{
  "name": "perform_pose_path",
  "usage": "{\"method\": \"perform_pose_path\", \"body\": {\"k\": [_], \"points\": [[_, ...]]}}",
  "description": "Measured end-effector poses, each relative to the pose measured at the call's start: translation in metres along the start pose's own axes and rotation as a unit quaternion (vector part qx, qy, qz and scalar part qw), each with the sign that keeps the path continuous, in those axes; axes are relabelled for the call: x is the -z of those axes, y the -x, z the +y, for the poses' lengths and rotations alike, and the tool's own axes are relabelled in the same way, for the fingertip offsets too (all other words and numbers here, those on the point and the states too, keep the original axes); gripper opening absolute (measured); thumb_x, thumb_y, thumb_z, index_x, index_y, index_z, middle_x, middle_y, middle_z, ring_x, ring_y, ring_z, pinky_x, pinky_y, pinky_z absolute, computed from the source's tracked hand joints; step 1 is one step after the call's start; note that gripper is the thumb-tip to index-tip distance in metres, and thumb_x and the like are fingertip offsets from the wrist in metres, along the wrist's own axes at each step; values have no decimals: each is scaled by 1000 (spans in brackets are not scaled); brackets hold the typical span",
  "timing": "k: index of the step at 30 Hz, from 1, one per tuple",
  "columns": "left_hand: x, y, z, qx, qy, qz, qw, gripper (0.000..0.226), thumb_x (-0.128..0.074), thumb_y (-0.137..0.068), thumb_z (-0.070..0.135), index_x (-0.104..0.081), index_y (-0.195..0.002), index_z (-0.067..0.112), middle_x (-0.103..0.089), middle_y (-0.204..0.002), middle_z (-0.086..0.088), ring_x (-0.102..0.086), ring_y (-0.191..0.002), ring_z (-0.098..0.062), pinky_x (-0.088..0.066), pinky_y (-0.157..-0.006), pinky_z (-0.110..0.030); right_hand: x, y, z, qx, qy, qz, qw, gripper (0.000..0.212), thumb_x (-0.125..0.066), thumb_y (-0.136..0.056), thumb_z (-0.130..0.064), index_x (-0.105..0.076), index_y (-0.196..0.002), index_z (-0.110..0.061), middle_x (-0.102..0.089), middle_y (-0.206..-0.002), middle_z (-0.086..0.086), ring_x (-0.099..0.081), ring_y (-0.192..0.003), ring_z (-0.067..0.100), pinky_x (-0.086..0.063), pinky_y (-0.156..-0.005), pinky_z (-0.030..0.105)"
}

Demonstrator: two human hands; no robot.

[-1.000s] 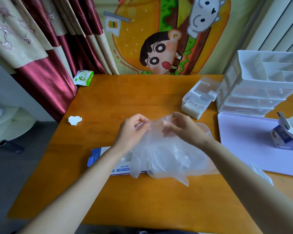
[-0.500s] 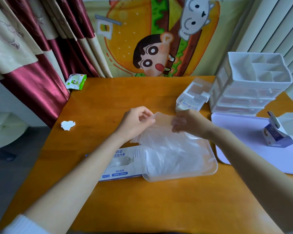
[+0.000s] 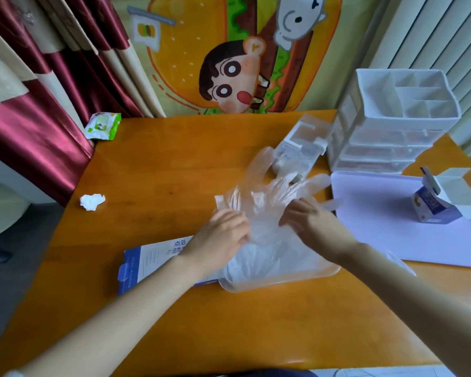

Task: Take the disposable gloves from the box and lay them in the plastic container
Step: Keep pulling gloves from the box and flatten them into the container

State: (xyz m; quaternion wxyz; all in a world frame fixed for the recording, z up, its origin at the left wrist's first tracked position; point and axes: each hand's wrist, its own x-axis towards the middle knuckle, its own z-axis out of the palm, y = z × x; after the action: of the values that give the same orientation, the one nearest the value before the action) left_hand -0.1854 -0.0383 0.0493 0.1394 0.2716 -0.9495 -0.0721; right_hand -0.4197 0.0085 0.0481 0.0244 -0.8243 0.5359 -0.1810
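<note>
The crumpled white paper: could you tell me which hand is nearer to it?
Left. The left hand is right of the crumpled paper; the right hand lies farther right.

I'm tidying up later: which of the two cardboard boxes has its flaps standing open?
The small blue box on the lilac mat at the right: its white flaps stick up. The long blue-and-white box by the left hand lies flat.
</note>
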Motion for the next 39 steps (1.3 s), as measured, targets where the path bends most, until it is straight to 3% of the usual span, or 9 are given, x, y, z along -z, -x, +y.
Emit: {"method": "perform_pose_path", "body": {"k": [4,8,11,15,19,21,26,34,39], "points": [[-31,-5,4,10,-88,-211,974,26,-55,-88,-1,-61,-109,12,-54,-114,-2,-47,-112,-23,-25,-101,-29,-40,8,8,0,34,-159,987,26,-64,-81,0,-70,-93,-22,-64,-93,-2,-62,-86,18,-36,-57,23],[-52,-22,12,-6,-187,-326,927,32,-55,-83,-6,-61,-110,9,-53,-113,-7,-50,-108,-25,-29,-97,-34,-59,1,8,-63,-9,-299,952,36,-39,-96,-1,-60,-119,-20,-57,-116,1,-50,-111,19,-43,-85,31],[-63,-31,17,7,-198,-390,899,33,-51,-88,-4,-60,-118,8,-52,-120,-10,-48,-113,-27,-30,-98,-36,-64,-4,5,-103,-37,-370,923,34,-45,-95,-2,-58,-122,-18,-57,-122,1,-52,-114,19,-41,-90,29],[-63,-37,19,82,-145,-512,843,40,-48,-94,0,-51,-132,11,-49,-132,-10,-46,-118,-29,-33,-90,-34,-48,-10,4,-181,-185,-467,846,42,-60,-92,-31,-53,-130,-16,-55,-131,-1,-51,-120,15,-39,-102,27],[-58,-42,19,167,-67,-332,926,41,-42,-87,-11,-48,-124,5,-48,-124,-12,-49,-111,-30,-33,-79,-31,-40,-14,9,-197,-162,-259,932,24,-56,-95,-22,-61,-118,-17,-65,-115,-1,-61,-103,15,-47,-88,24],[-68,-43,19,190,-59,-276,940,44,-46,-85,-10,-41,-127,3,-41,-124,-15,-46,-114,-31,-37,-85,-33,-50,-13,10,-185,-99,-236,949,28,-53,-96,-18,-56,-124,-18,-60,-122,-1,-59,-107,17,-46,-89,28],[-107,-45,22,224,-107,-397,883,69,-59,-89,11,-19,-144,8,-20,-145,-20,-34,-127,-41,-37,-100,-39,-90,-10,17,-156,17,-391,907,65,-64,-88,-29,-30,-143,-18,-36,-139,10,-50,-119,29,-44,-95,39],[-113,-36,20,161,-224,-493,825,93,-57,-93,30,13,-151,10,15,-155,-22,-24,-135,-49,-44,-98,-42,-105,-3,24,-126,216,-438,864,105,-62,-81,-56,7,-150,-17,-6,-154,15,-31,-134,32,-34,-105,34],[-106,-38,20,155,-220,-491,828,85,-54,-94,25,6,-152,7,8,-157,-21,-26,-136,-44,-43,-101,-43,-99,-4,25,-152,166,-438,870,97,-68,-81,-45,-6,-150,-17,-17,-150,13,-41,-128,30,-40,-102,35]]}}
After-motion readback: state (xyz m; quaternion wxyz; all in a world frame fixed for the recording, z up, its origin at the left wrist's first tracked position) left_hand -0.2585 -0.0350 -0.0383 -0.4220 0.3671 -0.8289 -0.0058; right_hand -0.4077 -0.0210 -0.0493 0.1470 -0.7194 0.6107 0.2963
